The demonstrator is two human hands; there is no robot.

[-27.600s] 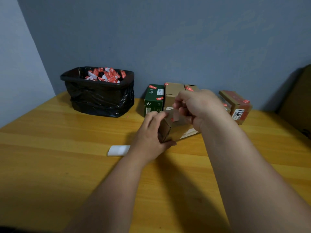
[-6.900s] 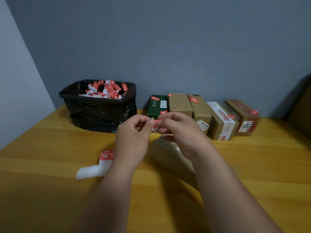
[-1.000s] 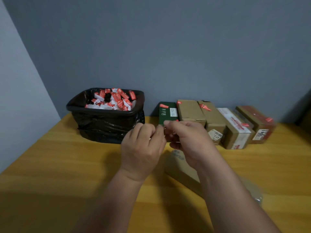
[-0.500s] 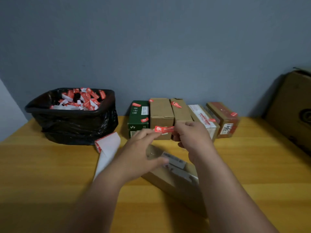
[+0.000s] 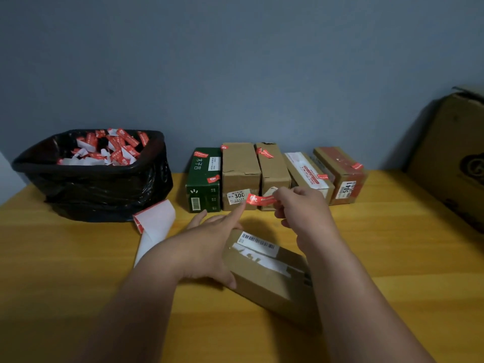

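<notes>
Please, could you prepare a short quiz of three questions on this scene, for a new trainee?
1. True or false: the right hand pinches the red sticker.
2. What colour is the leftmost box in the row by the wall?
3. The left hand is: A) curled into a fist; B) open, fingers straight, at the end of the parcel; C) out of view.

Key: 1 true; 2 green; 3 B.

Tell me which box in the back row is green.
The leftmost box, beside the black bin: dark green with white lettering; the rest are brown cardboard.
</notes>
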